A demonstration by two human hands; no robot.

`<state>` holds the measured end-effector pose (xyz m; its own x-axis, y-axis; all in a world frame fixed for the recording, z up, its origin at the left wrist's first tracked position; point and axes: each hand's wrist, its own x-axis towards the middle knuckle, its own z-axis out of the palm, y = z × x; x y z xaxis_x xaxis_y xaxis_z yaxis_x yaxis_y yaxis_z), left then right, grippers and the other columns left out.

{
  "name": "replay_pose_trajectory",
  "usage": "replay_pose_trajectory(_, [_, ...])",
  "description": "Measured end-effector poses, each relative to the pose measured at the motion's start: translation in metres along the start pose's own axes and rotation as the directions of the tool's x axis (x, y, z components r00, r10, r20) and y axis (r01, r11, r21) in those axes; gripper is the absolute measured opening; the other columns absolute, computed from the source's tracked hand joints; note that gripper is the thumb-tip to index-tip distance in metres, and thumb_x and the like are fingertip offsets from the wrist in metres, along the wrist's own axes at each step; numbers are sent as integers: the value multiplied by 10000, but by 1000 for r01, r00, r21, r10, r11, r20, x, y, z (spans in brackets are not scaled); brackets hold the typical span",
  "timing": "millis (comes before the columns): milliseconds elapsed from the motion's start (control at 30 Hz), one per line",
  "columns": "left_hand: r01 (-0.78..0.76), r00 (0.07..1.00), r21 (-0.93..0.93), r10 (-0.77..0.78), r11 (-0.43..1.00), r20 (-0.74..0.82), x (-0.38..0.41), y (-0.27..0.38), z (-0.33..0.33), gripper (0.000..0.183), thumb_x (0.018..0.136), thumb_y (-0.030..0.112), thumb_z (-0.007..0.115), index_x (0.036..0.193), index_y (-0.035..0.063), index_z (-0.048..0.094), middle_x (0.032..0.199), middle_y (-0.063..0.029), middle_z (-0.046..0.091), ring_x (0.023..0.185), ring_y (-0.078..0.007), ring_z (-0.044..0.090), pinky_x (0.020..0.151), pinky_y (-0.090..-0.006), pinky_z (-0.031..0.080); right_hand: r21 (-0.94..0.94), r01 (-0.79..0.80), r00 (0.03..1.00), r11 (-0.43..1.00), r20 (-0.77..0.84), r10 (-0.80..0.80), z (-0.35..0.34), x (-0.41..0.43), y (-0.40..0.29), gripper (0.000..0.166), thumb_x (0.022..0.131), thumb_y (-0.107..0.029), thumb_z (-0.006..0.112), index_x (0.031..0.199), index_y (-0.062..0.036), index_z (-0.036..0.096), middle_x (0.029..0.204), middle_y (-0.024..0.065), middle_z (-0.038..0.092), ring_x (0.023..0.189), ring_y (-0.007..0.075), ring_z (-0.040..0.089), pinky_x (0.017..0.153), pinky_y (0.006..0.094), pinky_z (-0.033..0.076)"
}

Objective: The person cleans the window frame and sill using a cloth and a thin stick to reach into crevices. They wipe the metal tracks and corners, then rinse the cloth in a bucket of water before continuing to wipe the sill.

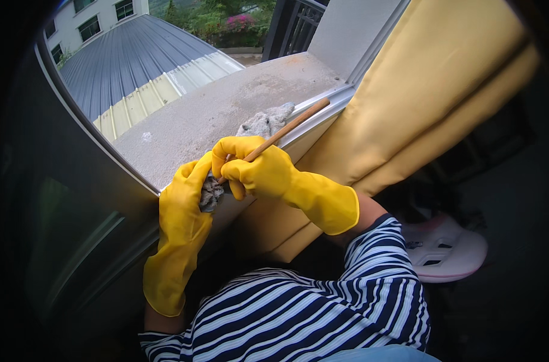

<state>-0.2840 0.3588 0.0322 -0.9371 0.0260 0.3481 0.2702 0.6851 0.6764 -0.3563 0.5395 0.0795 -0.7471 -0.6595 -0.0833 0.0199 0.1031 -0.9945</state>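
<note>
Both hands wear yellow rubber gloves and meet over the inner edge of a window sill. My right hand (261, 169) grips a thin wooden stick (297, 124), which slants up to the right past the window track (319, 108). The stick's lower end runs down to a crumpled, dirty grey cloth (212, 193). My left hand (184, 194) holds this cloth, its fingers partly hidden behind the right hand. Another grey rag (266, 122) lies on the sill just beyond my right hand, touching the track.
The rough concrete sill (202, 124) bears dirt and stains. A dark glass window pane (98, 181) stands at left. A yellow curtain (401, 104) hangs at right. Behind it, low down, is a pale plastic object (450, 253). Outside lies a corrugated metal roof (143, 59).
</note>
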Motion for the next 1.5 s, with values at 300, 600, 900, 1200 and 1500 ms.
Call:
replay_pose_trajectory(300, [-51,988,-552,-40,832,-151,54,66,-46,345,990,142,716,1332,101,686,1047,28,640,811,-30,522,713,-175,462,-305,551,629,777,-460,-627,-70,-13,-35,192,977,-94,539,1067,42,641,700,158,697,496,148,575,486,230,469])
replay_pose_trajectory(600, [-380,887,589,461,713,14,6,33,-68,345,723,-26,731,1057,57,739,1167,-119,707,1022,-294,678,937,-390,534,-418,72,894,905,-375,-245,-94,-46,-32,156,898,-34,512,917,-24,666,586,42,609,441,57,421,416,216,304])
replay_pose_trajectory(900, [-169,978,774,9,610,207,-39,26,-38,271,921,236,668,1096,49,579,882,-116,637,783,-284,670,677,-411,524,-235,387,824,891,-346,-449,-103,-42,-27,156,937,-71,535,988,0,664,630,82,635,482,82,492,453,210,373])
replay_pose_trajectory(1200, [-247,948,643,41,725,317,8,37,16,623,916,210,666,1475,17,469,1151,-224,651,998,-369,666,829,-462,528,-337,21,959,941,-260,-114,-101,-3,8,137,857,-67,508,868,-47,644,543,65,580,398,112,437,408,261,349])
replay_pose_trajectory(1500, [194,978,-741,-187,643,94,168,55,87,593,930,-27,654,1493,101,519,1229,-144,691,1057,-227,677,891,-356,564,65,390,690,918,-681,-245,-148,-1,7,134,959,-74,534,1006,-2,638,668,147,667,460,173,559,441,290,484])
